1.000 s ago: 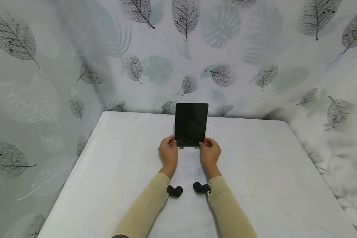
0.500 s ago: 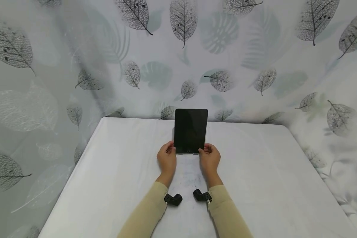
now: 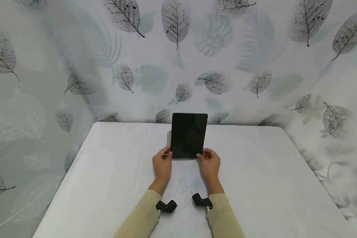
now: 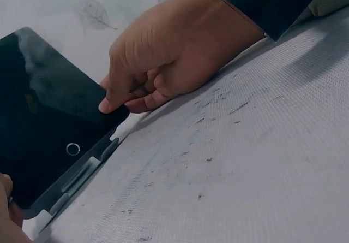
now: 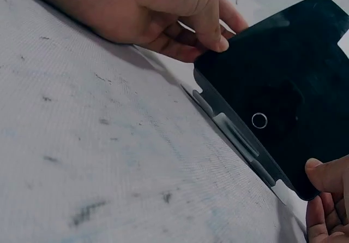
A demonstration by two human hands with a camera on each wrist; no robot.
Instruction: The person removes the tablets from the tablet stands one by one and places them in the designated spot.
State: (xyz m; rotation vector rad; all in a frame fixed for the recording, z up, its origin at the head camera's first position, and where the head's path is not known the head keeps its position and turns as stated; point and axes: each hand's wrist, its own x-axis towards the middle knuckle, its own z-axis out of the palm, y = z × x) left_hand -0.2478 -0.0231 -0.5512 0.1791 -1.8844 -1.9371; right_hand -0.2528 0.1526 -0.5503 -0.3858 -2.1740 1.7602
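Note:
A black tablet (image 3: 189,135) with a round home button stands upright, leaning back, near the far side of the white table. Grey lips of a low stand (image 5: 237,136) show along its bottom edge in the wrist views. My left hand (image 3: 162,166) pinches the lower left corner, thumb on the front face. At the opposite lower corner, my right hand (image 3: 209,165) grips in the same way, thumb on the screen side and fingers curled at the edge. The right wrist view shows the left hand (image 5: 158,19) from across the tablet. Behind the tablet, most of the stand is hidden.
A white cloth covers the table (image 3: 113,172); faint dark marks lie in front of the tablet. Leaf-patterned curtains (image 3: 154,49) rise behind and at the sides. Small black cameras (image 3: 166,206) sit on both wrists, over beige sleeves.
The head view has shifted, so table, tablet and hands sit lower in it. The stand's two grey tabs, visible below the tablet a second ago, no longer show there. Both hands keep hold of the tablet.

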